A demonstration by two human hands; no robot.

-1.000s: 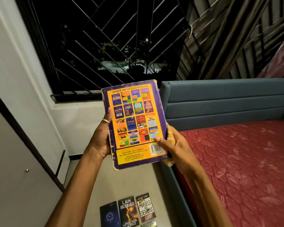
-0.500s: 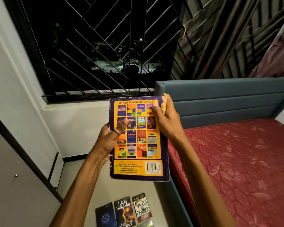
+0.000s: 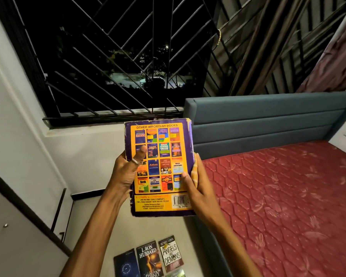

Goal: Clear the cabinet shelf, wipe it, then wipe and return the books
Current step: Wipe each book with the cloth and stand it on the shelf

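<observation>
Book held upright between both hands, window behind it, bed to its right, three books on the floor below.

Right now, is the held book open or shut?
Shut: the book shows its whole back cover, gripped by left hand and right hand.

The book has a purple back cover around an orange-yellow panel printed with a grid of small multicoloured book covers and a white barcode patch. The cloth against its edge is yellow-orange. The mattress is red, quilted with a leafy pattern. The headboard is blue-grey with horizontal bands. The window grille is black with diagonal bars. The floor is pale beige.
</observation>
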